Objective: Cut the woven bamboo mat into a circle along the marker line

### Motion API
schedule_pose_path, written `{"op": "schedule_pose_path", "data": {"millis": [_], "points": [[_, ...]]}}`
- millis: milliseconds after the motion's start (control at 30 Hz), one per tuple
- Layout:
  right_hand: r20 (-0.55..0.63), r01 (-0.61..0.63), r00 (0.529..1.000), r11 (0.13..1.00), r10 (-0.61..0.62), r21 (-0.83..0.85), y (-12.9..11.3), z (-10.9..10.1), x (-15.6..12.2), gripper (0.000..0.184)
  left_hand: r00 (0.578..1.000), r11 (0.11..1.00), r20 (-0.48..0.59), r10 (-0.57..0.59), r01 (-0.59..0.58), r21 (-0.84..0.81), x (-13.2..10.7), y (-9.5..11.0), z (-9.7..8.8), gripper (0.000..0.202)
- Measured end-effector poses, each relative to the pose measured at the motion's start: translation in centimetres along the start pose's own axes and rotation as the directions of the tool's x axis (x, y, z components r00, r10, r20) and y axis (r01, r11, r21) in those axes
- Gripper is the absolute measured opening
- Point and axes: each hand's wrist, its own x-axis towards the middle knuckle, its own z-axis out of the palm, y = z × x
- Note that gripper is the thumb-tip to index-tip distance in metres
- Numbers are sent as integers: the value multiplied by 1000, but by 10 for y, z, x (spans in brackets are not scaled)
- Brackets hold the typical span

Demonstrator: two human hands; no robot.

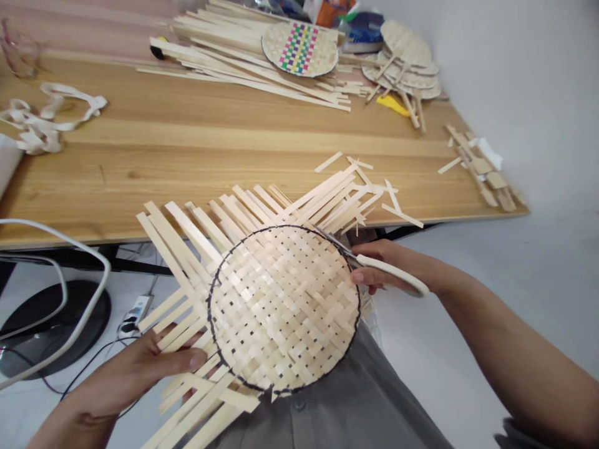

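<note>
I have the woven disc [284, 308] mid-view, held above the lap at the near edge of the table, its pale face up and a dark binding [359, 305] round it. Uncut strips [180, 249] stick out past the binding at the left, lower left and top, the upper ones reaching over the tabletop; along the right and lower right the edge is trimmed close.

The left hand [163, 362] pinches strips at the disc's lower left, thumb on top, the other fingers mostly hidden beneath. The right hand [386, 262] curls its fingers round the pale handle of the scissors [393, 274], whose blades lie along the binding at the upper right; I can't tell how far they are parted, or whether a fingertip touches the disc.

Beyond, I see offcuts [402, 216] on the table [187, 137]. Farther back lie long strips [219, 47] with a colour-patterned disc [299, 48] on top, then a pile of fans [407, 59] with stick handles. Wood scraps [482, 165] sit by the right end, and a tangled ribbon [44, 128] at the left. Below left I pick out a white cable [103, 274] and a power strip [136, 315].
</note>
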Motion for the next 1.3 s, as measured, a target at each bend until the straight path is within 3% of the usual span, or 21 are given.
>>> {"op": "schedule_pose_path", "data": {"millis": [733,933,1300], "points": [[55,-36,998,997,39,-65,-2,-4,3,45,995,1000,93,-22,20,19,3,5,0,63],[-36,-9,999,1000,9,-13,7,2,6,48,997,1000,70,-12,10,26,1,9,3,57],[-173,-128,977,991,121,-28,3,6,3,45,998,999,51,-41,40,26,3,5,1,54]]}}
